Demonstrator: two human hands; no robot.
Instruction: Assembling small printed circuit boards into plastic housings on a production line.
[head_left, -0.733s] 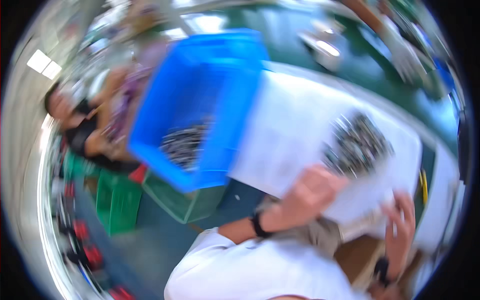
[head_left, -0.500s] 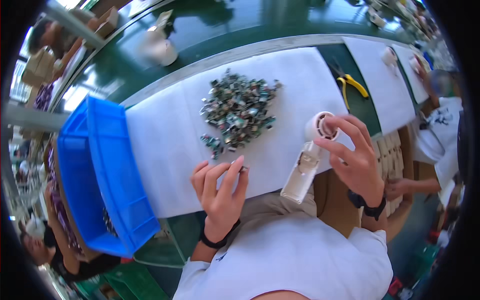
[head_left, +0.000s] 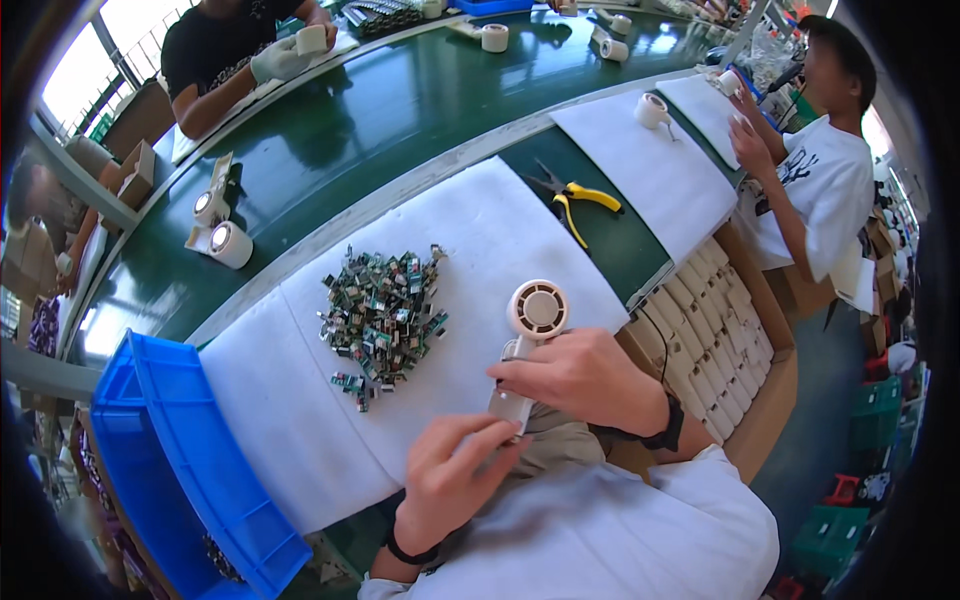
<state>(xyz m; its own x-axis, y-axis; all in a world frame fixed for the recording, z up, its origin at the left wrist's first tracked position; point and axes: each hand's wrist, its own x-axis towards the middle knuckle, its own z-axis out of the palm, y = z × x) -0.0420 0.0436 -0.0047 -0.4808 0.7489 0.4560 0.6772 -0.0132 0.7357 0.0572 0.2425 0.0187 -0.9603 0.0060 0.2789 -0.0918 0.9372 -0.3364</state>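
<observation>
While your right hand (head_left: pixel 590 380) grasps a white plastic handheld fan with a round slotted head (head_left: pixel 540 310) near the centre of the frame, your left hand (head_left: pixel 450 480) reaches up from the lower centre, its fingertips at the bottom end of the fan's handle. Your right grip is closed around the handle just below the head; whether your left grip pinches the handle or some small part there, one cannot tell. The fan's head points up the frame and its handle runs down toward you, over the near edge of a white rectangular sheet (head_left: pixel 300 420).

Left of the fan, on that sheet, you have a loose heap of small green-and-silver circuit boards (head_left: pixel 385 318). Above right of the fan, yellow-handled pliers (head_left: pixel 590 197) lie on the dark green table (head_left: pixel 622 245). A blue plastic bin (head_left: pixel 205 455) stands at the lower left. At the right, beside your forearm, a brown cardboard box (head_left: pixel 782 388) holds rows of off-white plastic casings (head_left: pixel 710 335). A co-worker in a white shirt (head_left: pixel 830 185) is at the upper right.
</observation>
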